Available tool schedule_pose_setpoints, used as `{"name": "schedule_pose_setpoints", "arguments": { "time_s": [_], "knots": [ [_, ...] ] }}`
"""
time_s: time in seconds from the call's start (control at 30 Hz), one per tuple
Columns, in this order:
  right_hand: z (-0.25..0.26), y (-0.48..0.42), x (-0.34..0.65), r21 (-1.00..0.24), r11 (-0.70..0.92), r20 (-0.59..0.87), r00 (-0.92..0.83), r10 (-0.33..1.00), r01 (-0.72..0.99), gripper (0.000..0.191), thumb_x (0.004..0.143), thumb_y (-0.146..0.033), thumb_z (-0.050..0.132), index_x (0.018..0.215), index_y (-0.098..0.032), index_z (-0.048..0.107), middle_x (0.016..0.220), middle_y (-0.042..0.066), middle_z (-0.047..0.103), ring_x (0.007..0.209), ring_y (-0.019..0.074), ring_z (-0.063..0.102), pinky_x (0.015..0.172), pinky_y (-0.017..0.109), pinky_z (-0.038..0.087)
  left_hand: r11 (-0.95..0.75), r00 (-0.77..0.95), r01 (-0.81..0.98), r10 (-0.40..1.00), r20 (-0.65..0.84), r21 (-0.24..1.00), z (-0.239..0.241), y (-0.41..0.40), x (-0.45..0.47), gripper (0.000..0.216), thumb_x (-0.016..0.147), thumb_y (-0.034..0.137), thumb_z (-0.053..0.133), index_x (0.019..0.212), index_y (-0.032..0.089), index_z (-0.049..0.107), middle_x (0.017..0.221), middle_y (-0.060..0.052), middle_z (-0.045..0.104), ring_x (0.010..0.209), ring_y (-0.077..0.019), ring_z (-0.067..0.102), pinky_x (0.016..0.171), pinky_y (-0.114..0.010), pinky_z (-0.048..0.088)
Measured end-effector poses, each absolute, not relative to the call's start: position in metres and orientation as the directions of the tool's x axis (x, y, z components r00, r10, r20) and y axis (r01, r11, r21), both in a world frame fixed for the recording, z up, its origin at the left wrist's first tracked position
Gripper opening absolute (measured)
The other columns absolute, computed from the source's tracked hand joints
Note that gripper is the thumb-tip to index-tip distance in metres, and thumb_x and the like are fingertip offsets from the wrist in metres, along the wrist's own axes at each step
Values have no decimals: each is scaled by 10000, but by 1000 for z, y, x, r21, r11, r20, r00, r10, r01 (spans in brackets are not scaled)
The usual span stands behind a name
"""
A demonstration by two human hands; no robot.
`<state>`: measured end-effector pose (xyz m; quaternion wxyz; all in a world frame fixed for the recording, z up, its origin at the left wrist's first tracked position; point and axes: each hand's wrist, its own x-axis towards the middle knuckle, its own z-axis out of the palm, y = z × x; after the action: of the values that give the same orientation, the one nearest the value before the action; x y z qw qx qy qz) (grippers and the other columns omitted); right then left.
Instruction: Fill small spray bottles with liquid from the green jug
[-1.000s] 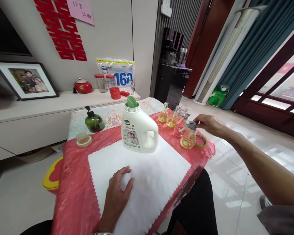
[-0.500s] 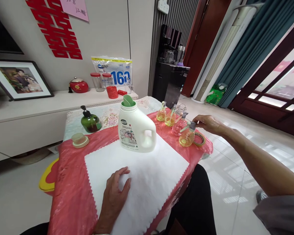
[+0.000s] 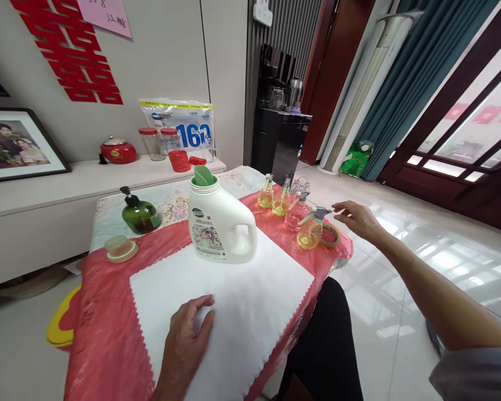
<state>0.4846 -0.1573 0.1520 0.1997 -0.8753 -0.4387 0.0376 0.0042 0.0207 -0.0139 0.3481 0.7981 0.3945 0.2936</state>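
My right hand, fingers apart and holding nothing, hovers just right of a clear spray bottle with yellow liquid and a grey head. Beside that bottle stands another with pink liquid. Two more with yellow liquid, one at the back and one nearer, complete the row. On the white cloth rests my left hand, its fingers loosely curved and apart. Ahead of it an uncapped pale detergent jug stands upright, a green spout in its mouth.
A roll of tape lies by the nearest spray bottle. At the table's left are a green pump bottle and a translucent cap. Red plastic sheeting covers the table. Lidded jars stand on the cabinet behind.
My right hand has let go of the nearest spray bottle's head and moved off to its right, fingers opening. The view has turned slightly right; my left hand stays on the cloth.
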Motion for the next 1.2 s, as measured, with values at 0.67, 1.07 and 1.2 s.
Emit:
{"name": "schedule_pose_setpoints", "arguments": {
  "time_s": [0.67, 1.07, 1.2],
  "knots": [
    [22, -236, 510, -878, -301, -424, 898, 122, -373, 415, 980, -417, 586, 1286, -139, 559, 1242, 103, 563, 1091, 197, 582, 932, 405, 536, -313, 416, 554, 907, 69, 771, 9, 8, 11, 318, 811, 491, 541, 1029, 310, 685, 1139, -25, 711, 1103, -281, 587, 618, -295, 498],
    [19, -231, 542, -899, -338, -320, 945, 74, -278, 405, 982, -416, 583, 1276, -139, 565, 1239, 103, 565, 1087, 193, 583, 934, 399, 535, -343, 422, 563, 901, 96, 752, 6, 10, 9, 300, 809, 485, 562, 1019, 316, 694, 1130, -17, 713, 1095, -272, 604, 649, -301, 517],
    [11, -224, 537, -852, -440, -333, 942, 35, -284, 399, 983, -416, 581, 1272, -141, 568, 1237, 102, 566, 1083, 190, 584, 931, 396, 536, -364, 428, 544, 895, 122, 756, 4, 10, 9, 293, 820, 476, 563, 1023, 311, 695, 1127, -24, 709, 1101, -272, 595, 672, -301, 530]
  ]
}}
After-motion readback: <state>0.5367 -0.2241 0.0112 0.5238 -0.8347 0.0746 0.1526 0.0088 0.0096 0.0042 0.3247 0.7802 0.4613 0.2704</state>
